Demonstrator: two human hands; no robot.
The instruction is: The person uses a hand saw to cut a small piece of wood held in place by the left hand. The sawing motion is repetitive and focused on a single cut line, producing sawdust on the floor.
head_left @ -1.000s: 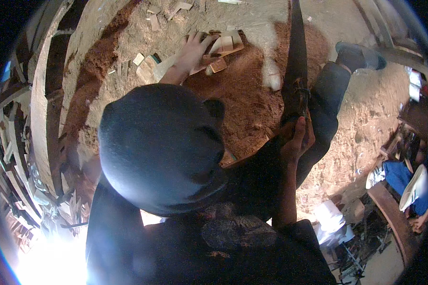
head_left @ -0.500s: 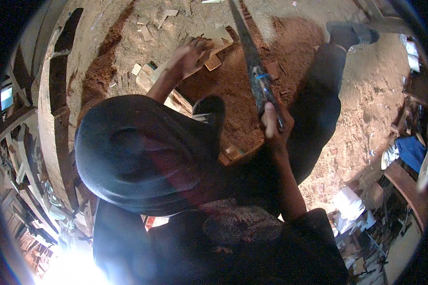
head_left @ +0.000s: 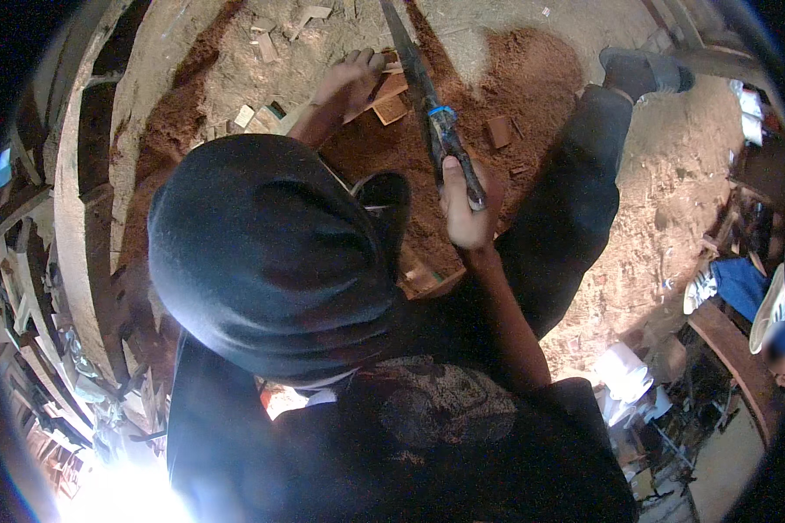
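My right hand (head_left: 469,205) is wrapped round the dark handle of a handsaw (head_left: 419,87), with a blue tie where handle meets blade. The long blade slants away toward the far edge, its tip out of view. Left of the blade, my left hand (head_left: 349,84) curls its fingers over a piece of wood (head_left: 394,84), most of which the hand and blade hide. Just below that wood lies a small wooden block (head_left: 390,110). I cannot tell whether the blade touches the wood.
Reddish sawdust (head_left: 532,74) covers the ground, with a brown offcut (head_left: 499,132) right of the saw. My bent left knee (head_left: 270,253) rises in front; my right leg (head_left: 576,166) stretches away. Timber framing (head_left: 83,209) stands at left. White containers (head_left: 624,370) and blue cloth (head_left: 740,288) lie at right.
The saw and my right hand have shifted left and slightly away. My left hand has moved up a little, and less of the pale wood under it shows.
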